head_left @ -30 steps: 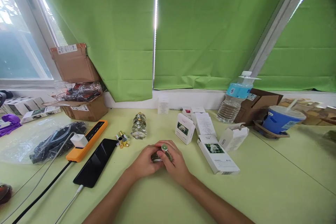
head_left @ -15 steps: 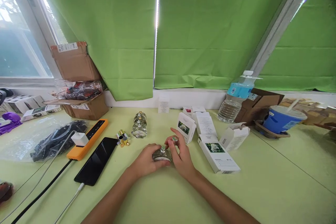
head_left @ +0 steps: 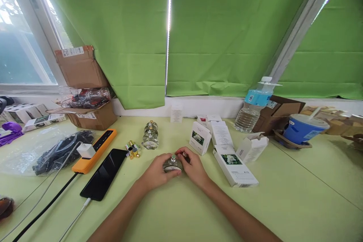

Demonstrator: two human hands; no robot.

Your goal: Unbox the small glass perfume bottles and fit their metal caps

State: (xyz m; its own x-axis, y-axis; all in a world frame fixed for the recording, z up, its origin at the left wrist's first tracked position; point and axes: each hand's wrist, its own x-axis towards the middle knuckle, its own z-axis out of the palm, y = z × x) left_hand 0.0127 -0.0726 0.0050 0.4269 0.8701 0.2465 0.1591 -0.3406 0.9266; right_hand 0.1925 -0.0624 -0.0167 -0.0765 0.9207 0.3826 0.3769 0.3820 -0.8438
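Note:
A small round glass bottle [head_left: 172, 163] with a silvery neck stands upright on the table, its pale label low on the front. My left hand [head_left: 159, 172] is wrapped round its left side. Just right of the bottle, my right hand [head_left: 193, 164] pinches a small silvery cap [head_left: 185, 154] between thumb and fingers. Beyond my left hand, several similar glass bottles [head_left: 150, 136] stand in a row, and gold and silver caps [head_left: 132, 149] lie to their left. A white box with a flower picture [head_left: 200, 138] stands behind my right hand.
White cartons [head_left: 235, 168] lie to the right, near a water bottle [head_left: 251, 107] and a blue cup [head_left: 303, 130]. On the left are a black phone [head_left: 104, 174], an orange power strip [head_left: 93, 150], cables, a plastic bag [head_left: 61, 151] and cardboard boxes [head_left: 90, 115].
My right hand's fingers have curled in and lowered with the cap beside the bottle. The bottle in my left hand has shifted slightly left.

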